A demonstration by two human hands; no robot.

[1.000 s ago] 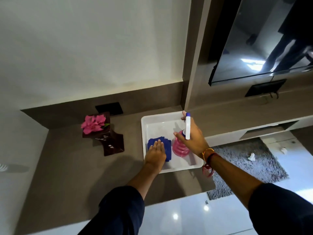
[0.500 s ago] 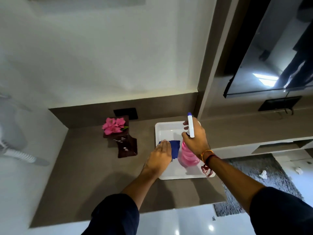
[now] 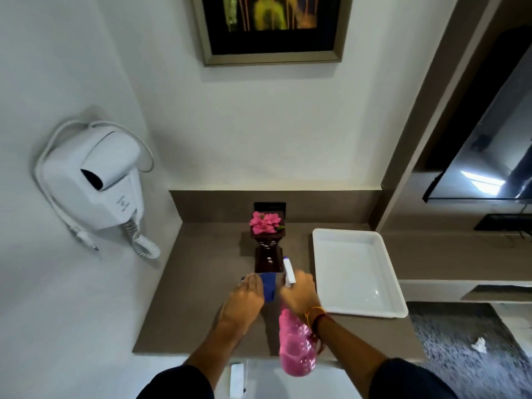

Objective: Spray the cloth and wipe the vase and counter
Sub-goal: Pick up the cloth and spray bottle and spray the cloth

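My left hand (image 3: 247, 298) holds a blue cloth (image 3: 268, 286) above the brown counter (image 3: 201, 283), just in front of the dark vase (image 3: 267, 253) with pink flowers (image 3: 264, 222). My right hand (image 3: 299, 293) grips a spray bottle of pink liquid (image 3: 296, 344) by its neck; its white nozzle (image 3: 288, 270) points up toward the vase, right beside the cloth. Most of the cloth is hidden behind my left hand.
An empty white tray (image 3: 357, 272) lies on the counter to the right of my hands. A white wall-mounted hair dryer (image 3: 98, 180) with a coiled cord hangs at the left. A framed picture (image 3: 272, 27) is on the wall above, a dark screen (image 3: 486, 156) at the right.
Both hands have lifted the cloth and the spray bottle out of the tray and moved left, in front of the vase. The view has tilted up and shifted.
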